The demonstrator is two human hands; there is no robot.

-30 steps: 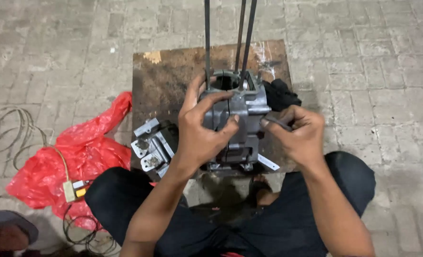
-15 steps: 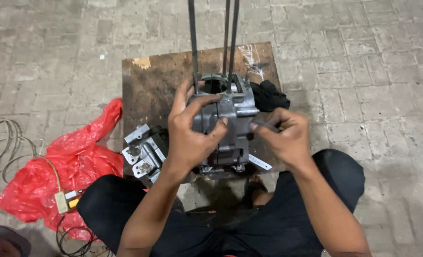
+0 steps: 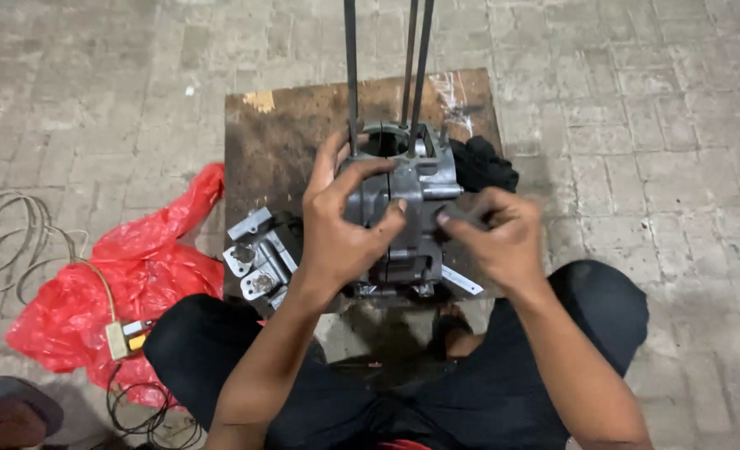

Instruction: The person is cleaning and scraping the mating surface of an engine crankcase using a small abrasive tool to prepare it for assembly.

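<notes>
A grey metal engine case (image 3: 410, 200) stands on a worn wooden board (image 3: 278, 142), with three long dark studs (image 3: 351, 67) rising from its top. My left hand (image 3: 345, 225) wraps over the case's left side and grips it, thumb across the front. At the case's right side my right hand (image 3: 496, 237) pinches a small dark part against the metal; its exact shape is hidden by my fingers.
A smaller silver metal part (image 3: 257, 254) lies on the board's left edge. A black cloth (image 3: 485, 162) sits behind the case. On the brick floor to the left are a red plastic bag (image 3: 120, 283), a coiled cable (image 3: 3, 242) and a small plug.
The view shifted slightly. My right hand moved in closer to the case's right side. My left hand kept its grip on the case.
</notes>
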